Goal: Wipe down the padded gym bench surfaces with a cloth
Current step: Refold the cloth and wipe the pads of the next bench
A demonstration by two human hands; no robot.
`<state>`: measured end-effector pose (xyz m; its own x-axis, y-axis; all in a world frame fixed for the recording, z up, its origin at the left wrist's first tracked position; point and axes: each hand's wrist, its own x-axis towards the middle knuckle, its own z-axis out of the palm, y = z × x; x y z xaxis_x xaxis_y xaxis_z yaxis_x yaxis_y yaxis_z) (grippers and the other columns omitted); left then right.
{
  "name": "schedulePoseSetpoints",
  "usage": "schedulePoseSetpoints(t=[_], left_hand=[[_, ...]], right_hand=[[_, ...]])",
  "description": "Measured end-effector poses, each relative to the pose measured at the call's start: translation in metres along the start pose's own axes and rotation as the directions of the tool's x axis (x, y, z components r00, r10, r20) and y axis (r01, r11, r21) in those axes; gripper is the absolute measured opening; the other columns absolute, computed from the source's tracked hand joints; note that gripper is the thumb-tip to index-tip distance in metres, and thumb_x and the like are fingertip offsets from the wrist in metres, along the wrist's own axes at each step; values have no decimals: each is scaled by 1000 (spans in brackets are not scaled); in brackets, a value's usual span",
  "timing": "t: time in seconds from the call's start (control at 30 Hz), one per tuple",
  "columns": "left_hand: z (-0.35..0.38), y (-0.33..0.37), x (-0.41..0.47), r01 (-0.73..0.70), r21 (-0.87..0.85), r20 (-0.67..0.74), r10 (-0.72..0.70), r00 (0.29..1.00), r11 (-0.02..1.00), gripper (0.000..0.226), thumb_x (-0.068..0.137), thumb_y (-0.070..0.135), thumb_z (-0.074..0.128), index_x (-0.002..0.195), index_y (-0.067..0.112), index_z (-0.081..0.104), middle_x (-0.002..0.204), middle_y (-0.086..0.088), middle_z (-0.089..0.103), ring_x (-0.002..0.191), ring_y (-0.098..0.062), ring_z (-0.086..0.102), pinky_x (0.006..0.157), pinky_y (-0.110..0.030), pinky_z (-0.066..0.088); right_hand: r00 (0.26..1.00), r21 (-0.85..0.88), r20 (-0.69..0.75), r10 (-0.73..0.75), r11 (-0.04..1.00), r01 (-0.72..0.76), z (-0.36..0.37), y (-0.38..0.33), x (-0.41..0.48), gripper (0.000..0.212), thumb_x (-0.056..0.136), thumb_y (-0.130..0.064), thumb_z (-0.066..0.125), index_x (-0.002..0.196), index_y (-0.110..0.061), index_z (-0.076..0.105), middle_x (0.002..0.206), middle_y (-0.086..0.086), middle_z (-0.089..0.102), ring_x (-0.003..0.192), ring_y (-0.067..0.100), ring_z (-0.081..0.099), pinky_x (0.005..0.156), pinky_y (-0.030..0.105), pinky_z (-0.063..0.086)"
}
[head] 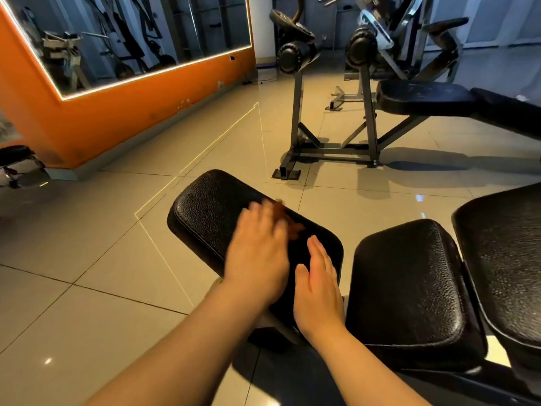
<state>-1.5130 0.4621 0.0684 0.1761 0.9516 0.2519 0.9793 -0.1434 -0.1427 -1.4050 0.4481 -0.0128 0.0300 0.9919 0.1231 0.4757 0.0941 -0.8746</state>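
Pressing on the black bench pad [210,200], the left hand [257,253] covers most of a brown cloth [294,227], fingers stretched out (blur smears their tips). Just beside it, the right hand [317,285] lies flat on the same pad, fingers straight and together. A second pad [409,282] sits to the right.

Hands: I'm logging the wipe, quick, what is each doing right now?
Left hand: open, blurred, pressing the brown cloth onto the black pad.
Right hand: open, flat on that pad.
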Motion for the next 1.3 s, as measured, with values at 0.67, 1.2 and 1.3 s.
schedulePoseSetpoints(t=[0.67,1.2,1.3], left_hand=[[9,-21,49,-17,126,-36,21,999,992,56,97,31,40,152,22,31,157,-13,27,146,-30,23,123,-49,5],[-20,-67,-38,-186,21,-90,187,978,982,39,86,20,51,124,22,62,142,-6,48,133,-31,46,119,-53,21],[-32,-74,1,132,-5,-144,-132,981,991,42,94,17,56,136,13,52,146,-19,43,136,-41,36,118,-55,26]], right_hand=[[983,-111,54,178,979,-171,-7,-26,-6,61,106,-9,36,159,-12,6,167,0,2,153,18,12,121,26,21],[967,307,35,251,918,-250,-10,-34,-56,49,107,-11,35,153,-27,31,160,-17,19,131,-11,18,98,0,17],[949,375,31,314,876,-302,-12,-36,-44,51,107,-8,32,157,-20,26,162,-12,20,129,-9,19,105,10,16]])
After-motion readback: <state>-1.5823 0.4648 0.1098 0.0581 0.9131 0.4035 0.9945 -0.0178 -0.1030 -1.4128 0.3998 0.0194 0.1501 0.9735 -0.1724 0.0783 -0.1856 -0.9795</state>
